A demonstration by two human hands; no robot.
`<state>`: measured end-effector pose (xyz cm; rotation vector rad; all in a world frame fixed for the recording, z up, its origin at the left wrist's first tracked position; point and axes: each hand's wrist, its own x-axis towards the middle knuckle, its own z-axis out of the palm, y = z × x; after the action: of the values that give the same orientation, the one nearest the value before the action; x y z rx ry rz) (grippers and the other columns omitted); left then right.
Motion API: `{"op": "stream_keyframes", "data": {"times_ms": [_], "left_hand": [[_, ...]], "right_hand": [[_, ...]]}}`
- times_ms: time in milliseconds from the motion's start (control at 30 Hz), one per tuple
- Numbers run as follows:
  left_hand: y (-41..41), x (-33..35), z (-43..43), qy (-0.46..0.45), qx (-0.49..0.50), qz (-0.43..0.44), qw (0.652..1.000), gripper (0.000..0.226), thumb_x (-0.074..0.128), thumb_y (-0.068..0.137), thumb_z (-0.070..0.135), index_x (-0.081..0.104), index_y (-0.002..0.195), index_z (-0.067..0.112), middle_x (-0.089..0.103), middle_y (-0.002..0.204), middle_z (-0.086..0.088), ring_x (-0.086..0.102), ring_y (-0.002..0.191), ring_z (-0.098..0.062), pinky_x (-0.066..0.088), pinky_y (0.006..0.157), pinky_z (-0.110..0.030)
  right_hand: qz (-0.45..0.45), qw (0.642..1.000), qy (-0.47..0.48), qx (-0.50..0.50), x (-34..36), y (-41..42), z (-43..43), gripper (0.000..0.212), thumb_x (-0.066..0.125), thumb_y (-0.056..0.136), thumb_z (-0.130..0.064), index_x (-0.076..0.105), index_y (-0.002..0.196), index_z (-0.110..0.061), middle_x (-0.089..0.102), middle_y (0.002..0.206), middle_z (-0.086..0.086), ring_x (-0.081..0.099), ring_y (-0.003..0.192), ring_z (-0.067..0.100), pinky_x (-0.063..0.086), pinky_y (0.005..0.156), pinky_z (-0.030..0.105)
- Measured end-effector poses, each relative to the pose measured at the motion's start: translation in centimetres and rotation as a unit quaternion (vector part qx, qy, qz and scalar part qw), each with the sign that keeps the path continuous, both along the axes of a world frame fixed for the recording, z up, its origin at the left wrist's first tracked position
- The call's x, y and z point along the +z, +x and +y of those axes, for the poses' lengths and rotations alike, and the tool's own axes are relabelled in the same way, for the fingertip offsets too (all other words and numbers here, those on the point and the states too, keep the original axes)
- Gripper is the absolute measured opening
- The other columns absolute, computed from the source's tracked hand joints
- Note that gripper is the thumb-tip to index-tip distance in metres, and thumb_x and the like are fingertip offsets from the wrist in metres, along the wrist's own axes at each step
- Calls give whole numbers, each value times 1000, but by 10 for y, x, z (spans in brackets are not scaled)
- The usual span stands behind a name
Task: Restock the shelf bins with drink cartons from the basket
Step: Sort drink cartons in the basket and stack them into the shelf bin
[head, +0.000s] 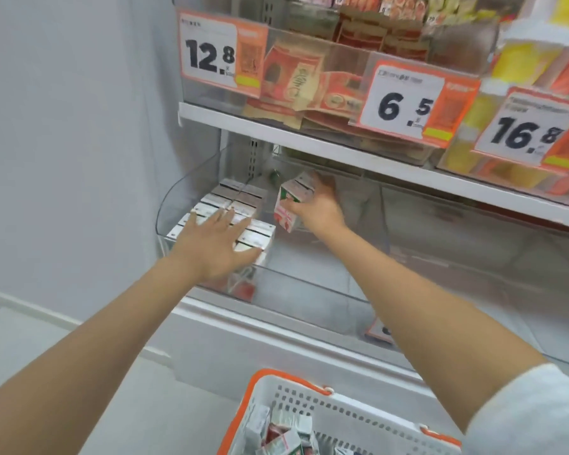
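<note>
Inside the clear bin (178, 198), the left hand (212, 243) is resting with straight fingers on the rows of cartons (240, 200), while the right hand (319, 208) is gripping one tilted carton (288, 205) just beside them. More cartons (283, 438) are lying in the basket (309, 394).

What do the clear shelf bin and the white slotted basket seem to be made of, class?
Clear curved shelf bin: probably glossy transparent plastic, since cartons show through its bent wall.
White slotted basket with orange rim: likely moulded matte plastic, judging by its regular slots.
</note>
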<state>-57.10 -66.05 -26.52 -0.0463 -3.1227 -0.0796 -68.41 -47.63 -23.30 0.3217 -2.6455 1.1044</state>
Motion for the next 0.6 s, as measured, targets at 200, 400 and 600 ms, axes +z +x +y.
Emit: {"op": "stream_keyframes", "data": {"times_ms": [200, 400, 600], "left_hand": [[0, -3, 2, -14, 0, -3, 1000, 82, 10, 81, 74, 2, 154, 35, -2, 163, -1, -2, 150, -16, 4, 120, -49], [1, -3, 2, -9, 0, 1, 1000, 81, 11, 83, 73, 4, 153, 34, -1, 163, 0, -1, 150, -16, 5, 119, -50], [15, 5, 10, 42, 25, 68, 996, 72, 31, 89, 67, 31, 149, 28, 18, 161, -3, 12, 148, -17, 6, 119, -47]], "right_hand": [[-244, 951, -2, 191, -33, -19, -25, 76, 59, 84, -64, 35, 145, -27, 39, 150, -7, 42, 131, 12, 39, 106, 33], [-320, 922, -109, 186, -44, -19, -28, 71, 53, 96, -46, 11, 152, -38, 40, 151, 6, 52, 128, 26, 49, 102, 46], [-194, 964, -23, 180, -30, 17, -22, 73, 52, 94, -52, 14, 154, -33, 15, 163, -1, 21, 147, 21, 24, 119, 41]]}}
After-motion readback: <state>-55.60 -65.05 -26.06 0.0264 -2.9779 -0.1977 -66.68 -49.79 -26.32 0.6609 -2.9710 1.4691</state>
